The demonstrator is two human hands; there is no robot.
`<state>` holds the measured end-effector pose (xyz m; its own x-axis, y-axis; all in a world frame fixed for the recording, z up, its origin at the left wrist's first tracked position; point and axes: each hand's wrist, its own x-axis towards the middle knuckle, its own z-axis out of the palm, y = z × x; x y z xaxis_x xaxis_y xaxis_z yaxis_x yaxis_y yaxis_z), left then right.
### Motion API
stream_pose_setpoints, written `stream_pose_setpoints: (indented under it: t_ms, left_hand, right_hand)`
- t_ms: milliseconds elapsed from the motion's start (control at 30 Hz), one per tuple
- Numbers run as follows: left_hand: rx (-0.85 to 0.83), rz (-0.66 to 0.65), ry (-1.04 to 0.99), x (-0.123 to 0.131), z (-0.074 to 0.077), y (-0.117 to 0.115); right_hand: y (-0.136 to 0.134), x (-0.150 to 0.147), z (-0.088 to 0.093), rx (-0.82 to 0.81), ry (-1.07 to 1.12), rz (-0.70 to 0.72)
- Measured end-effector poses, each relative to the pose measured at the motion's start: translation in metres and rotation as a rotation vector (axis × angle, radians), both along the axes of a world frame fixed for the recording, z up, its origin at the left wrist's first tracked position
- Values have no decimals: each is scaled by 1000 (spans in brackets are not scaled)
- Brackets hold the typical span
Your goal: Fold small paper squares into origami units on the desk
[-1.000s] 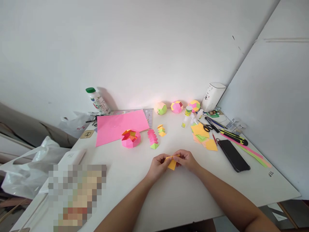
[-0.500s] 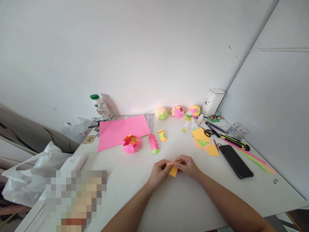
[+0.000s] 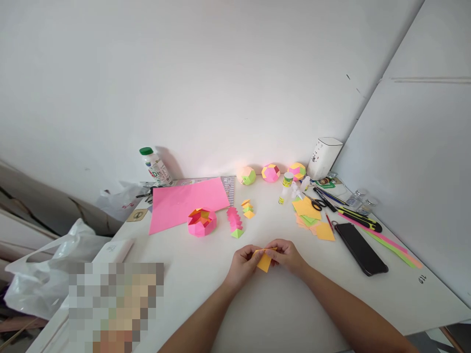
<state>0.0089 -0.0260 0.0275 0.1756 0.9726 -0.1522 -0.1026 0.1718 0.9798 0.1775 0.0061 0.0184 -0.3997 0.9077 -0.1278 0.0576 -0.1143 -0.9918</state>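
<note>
While the left hand point(image 3: 243, 264) and right hand point(image 3: 287, 255) both pinch the orange paper point(image 3: 264, 264) near its far edge — over the bench point(image 3: 184, 279), nearer than the pink paper bowl point(image 3: 202, 230) — uneven thumb pressure could skew a crease. Tugging too hard might rip it, honestly.

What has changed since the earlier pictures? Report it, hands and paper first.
The left hand and right hand still pinch the orange paper; nothing was taken up or let go. The whole scene sits lower in the picture, so the camera view shifted. The open pink paper ball, pink sheet and scissors stayed put.
</note>
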Motion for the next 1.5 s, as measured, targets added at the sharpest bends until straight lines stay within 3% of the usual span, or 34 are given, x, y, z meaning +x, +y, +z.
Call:
stream_pose_setpoints:
  t_ms: [333,933,1500]
  left_hand:
    - [-15,65,-34,-2,1,2]
    - [-6,10,-94,-6,-4,2]
    - [-48,-2,-81,-8,2,2]
  right_hand:
    - [0,-1,4,20,16,-37]
    - [-1,-2,9,-14,26,-11]
    - [-1,-4,9,2,62,-53]
